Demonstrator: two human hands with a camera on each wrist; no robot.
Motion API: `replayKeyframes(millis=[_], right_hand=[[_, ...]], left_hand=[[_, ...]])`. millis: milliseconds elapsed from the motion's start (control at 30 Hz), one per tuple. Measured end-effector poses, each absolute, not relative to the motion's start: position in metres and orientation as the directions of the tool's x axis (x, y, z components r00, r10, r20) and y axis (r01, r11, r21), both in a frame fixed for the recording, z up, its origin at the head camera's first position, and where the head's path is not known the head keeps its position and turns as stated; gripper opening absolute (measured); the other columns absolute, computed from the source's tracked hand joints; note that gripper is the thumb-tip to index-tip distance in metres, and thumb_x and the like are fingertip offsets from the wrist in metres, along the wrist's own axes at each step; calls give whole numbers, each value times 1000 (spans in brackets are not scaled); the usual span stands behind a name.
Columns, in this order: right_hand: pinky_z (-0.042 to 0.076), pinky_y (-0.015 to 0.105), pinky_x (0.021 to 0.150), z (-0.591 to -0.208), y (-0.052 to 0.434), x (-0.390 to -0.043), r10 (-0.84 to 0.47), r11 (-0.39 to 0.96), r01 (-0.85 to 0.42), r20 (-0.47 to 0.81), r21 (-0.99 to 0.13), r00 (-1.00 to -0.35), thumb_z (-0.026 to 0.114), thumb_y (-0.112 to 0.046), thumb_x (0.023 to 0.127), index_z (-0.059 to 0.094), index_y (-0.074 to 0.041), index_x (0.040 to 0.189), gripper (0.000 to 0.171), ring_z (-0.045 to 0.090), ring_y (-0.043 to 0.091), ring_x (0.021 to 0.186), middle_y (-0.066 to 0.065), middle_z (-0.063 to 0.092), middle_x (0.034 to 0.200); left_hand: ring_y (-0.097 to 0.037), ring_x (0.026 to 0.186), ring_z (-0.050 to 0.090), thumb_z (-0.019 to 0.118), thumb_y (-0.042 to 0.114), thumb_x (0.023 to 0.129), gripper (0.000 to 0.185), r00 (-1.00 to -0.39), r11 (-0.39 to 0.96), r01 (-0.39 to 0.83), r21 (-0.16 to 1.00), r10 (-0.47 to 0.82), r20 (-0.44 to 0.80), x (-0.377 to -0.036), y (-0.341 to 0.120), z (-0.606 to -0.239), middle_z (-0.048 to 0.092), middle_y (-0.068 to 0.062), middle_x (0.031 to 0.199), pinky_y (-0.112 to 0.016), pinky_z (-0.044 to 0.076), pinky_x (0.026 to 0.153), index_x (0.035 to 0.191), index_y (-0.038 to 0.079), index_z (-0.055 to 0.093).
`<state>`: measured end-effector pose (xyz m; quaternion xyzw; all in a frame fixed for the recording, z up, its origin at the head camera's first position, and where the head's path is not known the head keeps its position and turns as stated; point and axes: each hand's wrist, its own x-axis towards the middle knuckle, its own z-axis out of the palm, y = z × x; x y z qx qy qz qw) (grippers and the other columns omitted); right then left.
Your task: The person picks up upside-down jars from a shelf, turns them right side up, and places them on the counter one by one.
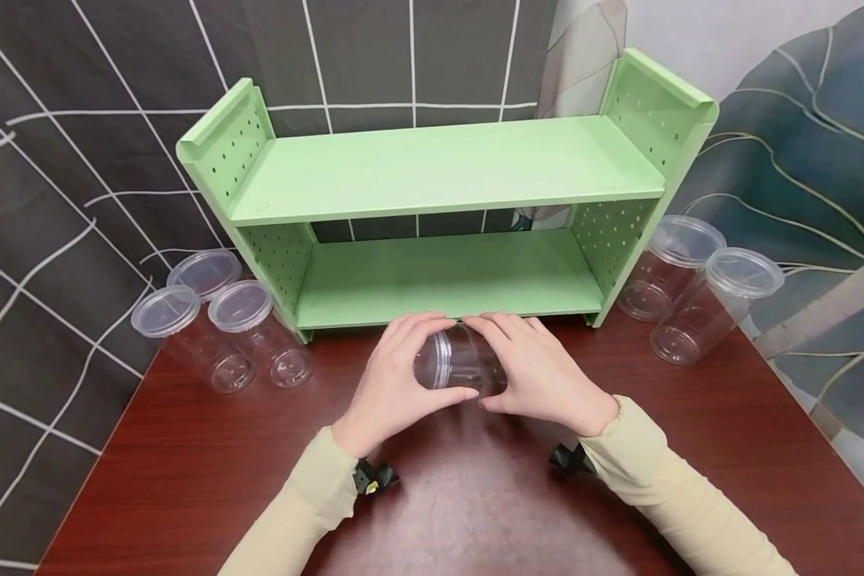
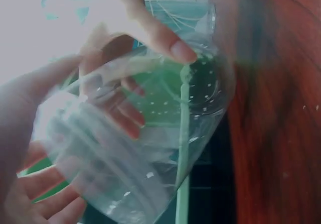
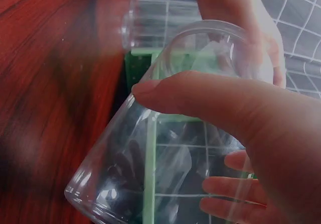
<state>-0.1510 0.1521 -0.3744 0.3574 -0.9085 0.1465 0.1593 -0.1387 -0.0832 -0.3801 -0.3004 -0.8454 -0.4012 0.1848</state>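
Note:
A clear plastic jar (image 1: 468,360) lies on its side between my two hands, in front of the shelf's lower edge. My left hand (image 1: 399,372) grips the end with the ridged clear lid. Around the jar's other end curl the thumb and fingers of my right hand (image 1: 540,376). Through the see-through wall of the jar (image 2: 115,158), fingers show in the left wrist view. The right wrist view shows the jar (image 3: 120,153) tilted, the right thumb across its side. It looks empty.
A green metal two-tier shelf (image 1: 446,172) stands at the back of the red-brown table (image 1: 446,496). Three lidded clear jars (image 1: 241,306) stand left of it, two more (image 1: 745,272) at its right. Behind is a dark wall with white grid lines (image 1: 367,56).

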Motion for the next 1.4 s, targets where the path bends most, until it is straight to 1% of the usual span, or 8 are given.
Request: replayKeyframes(millis=[233,433,500,667,733,900,1133,1400], right_hand=[[45,44,89,-381,164,-154,-549,730,-648,377,-217,-746,96,-46,56,48,-8,145,108,53,25,119,7,56,133],[45,47,90,-382,176,-155,-502,748,-609,376,-265,-779,95,-48,57,47,-8,146,108,55,25,118,7,58,133],[45,49,91,-382,181,-155,-483,754,-592,371,-283,-793,95,-48,58,47,-8,147,109,54,25,120,7,58,133],[46,54,94,-382,190,-154,-438,773,-545,347,-326,-829,94,-48,61,45,-7,148,109,55,28,118,9,58,133],[47,54,95,-382,193,-154,-415,776,-523,339,-352,-845,95,-47,61,45,-7,148,108,56,28,117,9,58,134],[50,53,92,-383,202,-154,-352,762,-477,337,-439,-873,96,-38,62,43,-7,148,105,57,28,116,10,57,133],[50,56,90,-382,216,-151,-281,725,-432,342,-536,-896,96,-24,63,35,-1,149,107,59,36,110,18,55,132],[44,57,93,-382,239,-148,-168,705,-377,375,-601,-912,99,-24,62,34,-4,148,109,55,38,116,21,56,129]], left_hand=[[-15,135,46,89,48,75,81,-771,495,607,622,176,612,-143,-108,-361,54,7,145,-48,36,112,143,19,56],[-16,130,51,93,27,75,73,-704,500,569,653,-114,701,-151,-141,-341,60,3,139,-41,36,112,139,11,60],[-17,129,53,93,16,74,72,-673,497,557,665,-200,712,-150,-148,-330,62,-2,137,-38,37,112,137,4,60],[-17,130,52,90,1,74,70,-641,474,490,731,-371,671,-139,-159,-297,60,-13,136,-33,37,112,135,-7,56],[-17,129,52,90,2,75,71,-647,457,452,766,-423,634,-141,-166,-291,59,-13,137,-31,38,112,137,-4,55],[-17,125,54,90,7,75,75,-675,417,376,827,-488,553,-166,-194,-300,57,-7,138,-27,41,109,140,3,54],[-23,111,62,93,12,73,78,-713,371,343,863,-496,497,-191,-212,-311,59,-4,136,-30,51,100,142,16,57],[-18,92,70,93,19,74,67,-682,398,308,864,-541,492,-198,-215,-307,69,-4,123,-27,58,85,134,21,65]])
